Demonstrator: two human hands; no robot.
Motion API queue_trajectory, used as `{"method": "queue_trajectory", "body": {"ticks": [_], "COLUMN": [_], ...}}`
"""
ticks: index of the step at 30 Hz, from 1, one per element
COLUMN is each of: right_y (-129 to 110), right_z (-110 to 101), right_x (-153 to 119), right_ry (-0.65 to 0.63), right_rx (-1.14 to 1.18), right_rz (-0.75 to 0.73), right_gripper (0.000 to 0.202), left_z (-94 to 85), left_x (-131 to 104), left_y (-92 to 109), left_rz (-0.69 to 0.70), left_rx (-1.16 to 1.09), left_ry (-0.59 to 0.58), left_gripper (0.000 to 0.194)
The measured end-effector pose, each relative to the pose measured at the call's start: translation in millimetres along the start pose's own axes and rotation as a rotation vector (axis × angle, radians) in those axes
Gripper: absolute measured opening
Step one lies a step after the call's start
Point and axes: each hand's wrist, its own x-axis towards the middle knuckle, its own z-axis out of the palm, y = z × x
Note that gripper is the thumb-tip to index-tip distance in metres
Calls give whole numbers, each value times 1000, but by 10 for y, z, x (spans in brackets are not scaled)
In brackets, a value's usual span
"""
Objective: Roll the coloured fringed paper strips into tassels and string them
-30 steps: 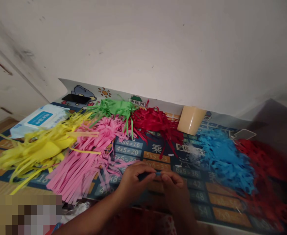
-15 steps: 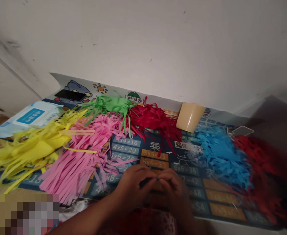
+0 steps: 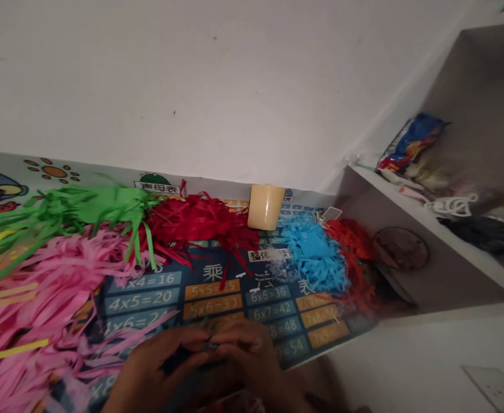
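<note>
L grip (image 3: 146,364) & R grip (image 3: 252,350) meet low ctr, thumbs & fingers tip to tip, both pinching a small bluish bit (image 3: 211,346), too blurry to ID. L hand arched w/ gap inside thumb; R fingers curled. Bit's above printed mat (image 3: 148,299), pink strips (image 3: 77,258) L, blue shreds (image 3: 318,249) R.

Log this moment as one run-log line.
Left hand, right hand: fingertips close together over printed mat | anything held: unclear | nearby: pink strips, beige cup, blue strips
</note>
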Motion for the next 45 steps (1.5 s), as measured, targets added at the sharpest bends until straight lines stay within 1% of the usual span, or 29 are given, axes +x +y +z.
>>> {"method": "queue_trajectory", "body": {"ticks": [2, 4, 6, 8, 11, 13, 16, 18, 19, 21, 23, 25, 26, 29, 33, 35, 39, 41, 43, 45], "right_y": [35, 46, 18, -42, -137, -170, -183, -191, -199, -220, -238, -247, -249, -252, -272, -276, -259, -256, -255, -235], "right_z": [11, 21, 21, 12, -6, -17, -29, -31, -29, -19, -3, 12, 18, 21, 1, -4, 21, 8, -78, -255], "right_x": [-23, -49, -80, -120, -190, -229, -266, -279, -284, -295, -308, -322, -328, -346, -372, -384, -377, -371, -410, -529], "right_ry": [61, 89, 88, 79, 64, 44, 23, 56, 75, 96, 93, 93, 97, 114, 138, 144, 147, 129, 79, 12], "right_rx": [80, 96, 50, -44, -201, -263, -276, -296, -316, -360, -395, -426, -438, -455, -463, -457, -459, -476, -499, -524], "right_rz": [75, 128, 116, 43, -73, -107, -88, -74, -78, -113, -152, -172, -178, -184, -166, -153, -115, -107, -103, -75], "right_gripper": [6, 5, 4, 4, 8, 11, 13, 13, 13, 12, 12, 11, 11, 10, 9, 9, 9, 11, 13, 10], "left_z": [8, 18, 27, 39, 56, 60, 44, 27, 22, 27, 52, 87, 104, 138, 141, 141, 188, 218, 196, 84], "left_x": [29, 53, 59, 39, -26, -71, -123, -153, -168, -193, -210, -215, -214, -210, -222, -224, -185, -163, -169, -213], "left_y": [37, 71, 97, 123, 186, 235, 293, 314, 320, 324, 323, 323, 324, 331, 343, 342, 339, 348, 357, 346], "left_rz": [33, 89, 153, 192, 185, 162, 115, 87, 90, 140, 243, 350, 390, 431, 381, 338, 271, 195, 69, -25], "left_rx": [-25, -50, -68, -78, -94, -102, -86, -65, -52, -21, -9, -14, -16, 3, -4, -7, -19, -22, -4, 8], "left_ry": [14, 11, 15, 29, 47, 37, -1, -2, 17, 80, 131, 155, 162, 171, 158, 131, 25, -52, -143, -208], "left_gripper": [18, 13, 10, 11, 14, 15, 12, 10, 9, 13, 13, 5, 5, 7, 7, 6, 6, 6, 9, 12]}}
